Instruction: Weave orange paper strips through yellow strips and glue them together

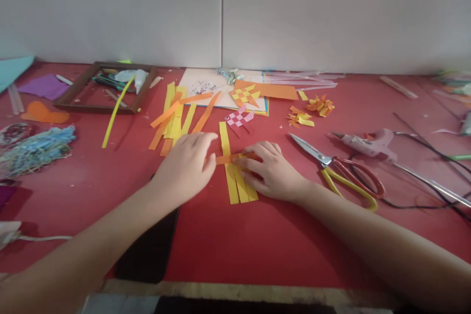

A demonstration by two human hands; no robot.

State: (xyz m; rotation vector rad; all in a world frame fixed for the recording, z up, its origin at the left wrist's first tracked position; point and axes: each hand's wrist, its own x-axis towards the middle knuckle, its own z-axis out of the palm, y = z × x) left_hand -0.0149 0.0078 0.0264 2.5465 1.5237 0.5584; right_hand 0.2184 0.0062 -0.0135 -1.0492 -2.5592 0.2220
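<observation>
My right hand rests on the yellow paper strips, which lie side by side and upright on the red table. Its fingers are bent over an orange paper strip that crosses the yellow ones. One yellow strip reaches further up than the others. At the left end of the orange strip is my left hand, its thumb and forefinger apart with nothing visible between them; its other fingers are partly hidden. Beyond my hands lie a pink woven paper fish and an orange and yellow woven fish.
Scissors and a pink glue gun with a cord lie right. Loose yellow strips lie behind my left hand. A brown tray, blue string and a dark phone-like slab are left. Paper scraps lie behind.
</observation>
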